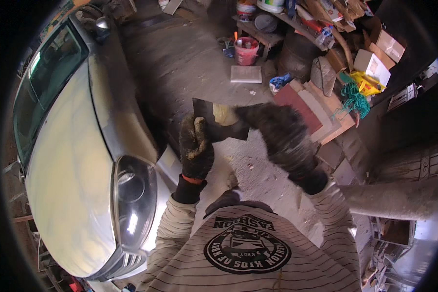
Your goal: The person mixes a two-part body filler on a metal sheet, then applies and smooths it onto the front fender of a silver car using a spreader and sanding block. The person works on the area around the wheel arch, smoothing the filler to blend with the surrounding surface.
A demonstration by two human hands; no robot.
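Note:
My left hand [196, 148], in a dark, soiled work glove, is closed on a thin dark plate [207, 110], thumb on top. A lump of pale yellow putty [224, 115] sits on the plate's upper face. My right hand [287, 134], gloved too, is smeared by motion just right of the putty. From its fingers a dark flat spreader [250, 115] reaches over the plate; the blur hides its exact edges. To the left stands a car, its bonnet [65, 165] coated in patchy pale yellow and grey.
The car's headlight [135, 199] is close to my left forearm. Ahead on the dusty concrete floor are a red bucket [246, 52] and a pale flat slab [246, 74]. Boards [321, 112], green cord [354, 100] and boxes [389, 46] are piled at the right.

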